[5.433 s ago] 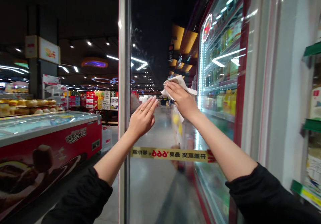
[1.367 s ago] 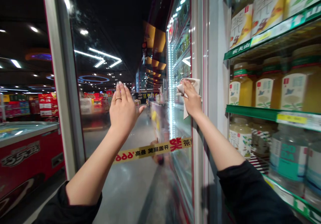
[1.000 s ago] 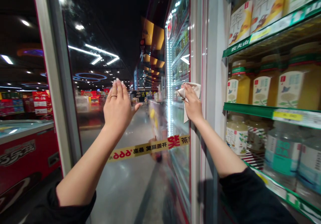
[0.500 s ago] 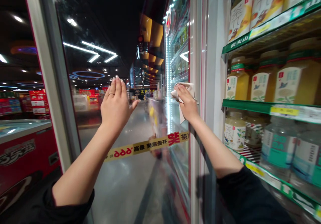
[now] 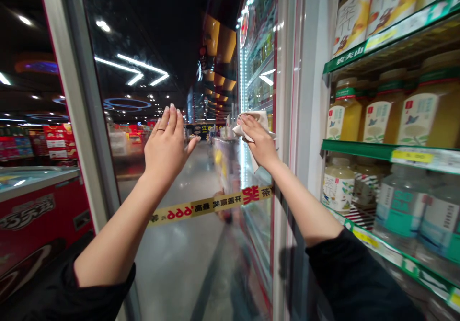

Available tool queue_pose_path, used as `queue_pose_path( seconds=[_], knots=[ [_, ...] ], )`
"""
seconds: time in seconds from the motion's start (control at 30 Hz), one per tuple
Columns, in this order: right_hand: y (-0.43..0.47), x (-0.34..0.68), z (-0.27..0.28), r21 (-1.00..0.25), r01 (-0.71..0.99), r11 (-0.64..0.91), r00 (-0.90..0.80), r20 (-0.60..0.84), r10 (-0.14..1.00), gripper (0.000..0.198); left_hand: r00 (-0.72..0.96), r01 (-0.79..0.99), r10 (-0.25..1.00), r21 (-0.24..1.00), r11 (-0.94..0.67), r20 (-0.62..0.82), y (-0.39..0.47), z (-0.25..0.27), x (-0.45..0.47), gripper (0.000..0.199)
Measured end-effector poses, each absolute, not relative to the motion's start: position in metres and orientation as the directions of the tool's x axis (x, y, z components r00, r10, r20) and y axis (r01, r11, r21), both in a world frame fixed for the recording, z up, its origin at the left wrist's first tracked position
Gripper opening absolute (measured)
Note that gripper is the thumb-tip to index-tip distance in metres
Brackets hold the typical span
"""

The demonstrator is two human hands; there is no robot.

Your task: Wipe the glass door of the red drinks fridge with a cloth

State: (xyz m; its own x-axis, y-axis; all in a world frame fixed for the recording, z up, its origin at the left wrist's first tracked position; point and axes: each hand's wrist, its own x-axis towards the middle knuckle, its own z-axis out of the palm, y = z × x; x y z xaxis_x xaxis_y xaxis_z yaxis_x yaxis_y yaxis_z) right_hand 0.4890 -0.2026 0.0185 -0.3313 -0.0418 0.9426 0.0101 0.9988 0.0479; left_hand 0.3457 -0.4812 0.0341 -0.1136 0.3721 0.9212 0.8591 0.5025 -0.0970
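A glass door (image 5: 187, 263) in a grey frame stands in front of me, swung open beside the drink shelves. My left hand (image 5: 167, 141), with a ring on one finger, lies flat against the glass, fingers stretched upward and thumb out to the side. Farther right, my right hand (image 5: 259, 139) presses a folded white cloth (image 5: 264, 117) to the pane near its right edge. Part of the cloth hangs below the palm; whether it is fabric or paper I cannot tell. Below both hands, a yellow printed strip (image 5: 204, 206) runs across the glass.
On the right, shelves with green edges (image 5: 355, 149) hold several bottles of yellow drink (image 5: 343, 120) and clear bottles with teal labels (image 5: 398, 211). To the left stands a red chest freezer (image 5: 32, 220). Through the glass, a shop aisle and red boxes show.
My right hand has slid the cloth a little to the left and up along the glass. The left hand stays nearly in place. The view has shifted slightly.
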Motion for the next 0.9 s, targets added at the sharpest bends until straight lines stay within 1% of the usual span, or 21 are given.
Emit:
queue_pose_path(
  seconds=[0.13,0.2,0.33,0.5,0.6,0.77,0.83,0.9],
  knots=[
    [-0.186,0.495,0.031,-0.021,0.044,0.999,-0.271,0.962,0.032,0.089,-0.110,0.865,0.405,-0.114,0.489,0.908,-0.487,0.038,0.343,0.074],
    [-0.189,0.485,0.043,-0.034,0.045,0.998,-0.239,0.970,0.044,0.088,-0.107,0.864,0.410,-0.120,0.490,0.906,-0.489,0.038,0.342,0.071],
    [-0.215,0.463,0.048,0.024,-0.006,1.000,-0.274,0.961,-0.025,0.091,-0.101,0.859,0.409,-0.128,0.496,0.907,-0.490,0.038,0.341,0.069],
    [-0.223,0.473,0.016,0.082,-0.069,0.994,-0.362,0.927,-0.102,0.092,-0.110,0.850,0.414,-0.131,0.510,0.903,-0.490,0.038,0.342,0.068],
    [-0.212,0.484,0.012,0.067,-0.051,0.996,-0.361,0.929,-0.081,0.095,-0.114,0.851,0.422,-0.131,0.509,0.899,-0.491,0.039,0.343,0.069],
    [-0.221,0.467,0.035,0.017,-0.005,1.000,-0.300,0.954,-0.018,0.096,-0.107,0.857,0.414,-0.127,0.499,0.904,-0.490,0.038,0.341,0.069],
    [-0.235,0.455,0.037,0.031,-0.023,0.999,-0.311,0.950,-0.036,0.096,-0.104,0.857,0.413,-0.129,0.498,0.905,-0.491,0.037,0.340,0.070],
    [-0.247,0.449,0.030,0.070,-0.063,0.996,-0.336,0.938,-0.087,0.095,-0.098,0.857,0.413,-0.134,0.498,0.906,-0.491,0.037,0.339,0.071]
  ],
)
